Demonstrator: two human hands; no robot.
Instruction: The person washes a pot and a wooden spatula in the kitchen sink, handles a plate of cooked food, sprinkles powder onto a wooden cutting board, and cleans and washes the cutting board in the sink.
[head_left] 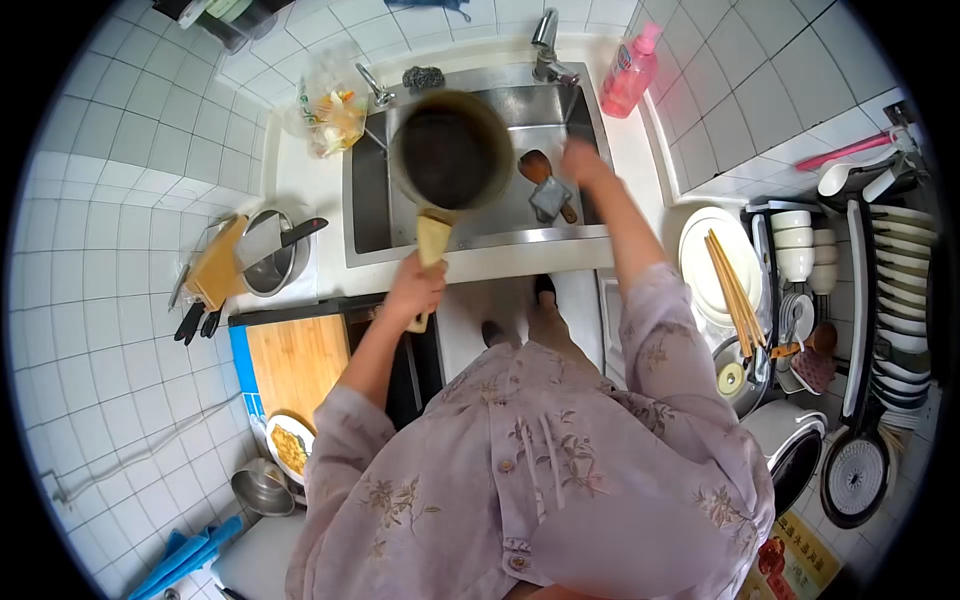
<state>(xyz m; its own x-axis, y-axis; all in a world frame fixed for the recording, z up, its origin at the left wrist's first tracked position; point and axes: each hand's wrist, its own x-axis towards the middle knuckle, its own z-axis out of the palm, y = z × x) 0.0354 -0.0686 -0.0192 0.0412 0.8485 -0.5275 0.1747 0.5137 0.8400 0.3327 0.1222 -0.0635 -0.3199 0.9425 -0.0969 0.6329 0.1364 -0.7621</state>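
My left hand (418,290) is wrapped round the light handle of a dark pan (450,150), which is over the left side of the steel sink (510,240). The pan's inside looks dark brown. On the right, my right hand (582,163) is over the sink, near the faucet (546,45), and blurred by motion, so its fingers cannot be made out. A wooden utensil (534,165) and a grey cloth or sponge (548,200) lie in the sink between the pan and my right hand.
Behind the sink are a scouring pad (424,77), a bag of scraps (335,115) and a pink bottle (630,75). Left are a knife (300,233), a steel pot (272,270) and a cutting board (298,362). Right are chopsticks (735,290) and a dish rack (856,300).
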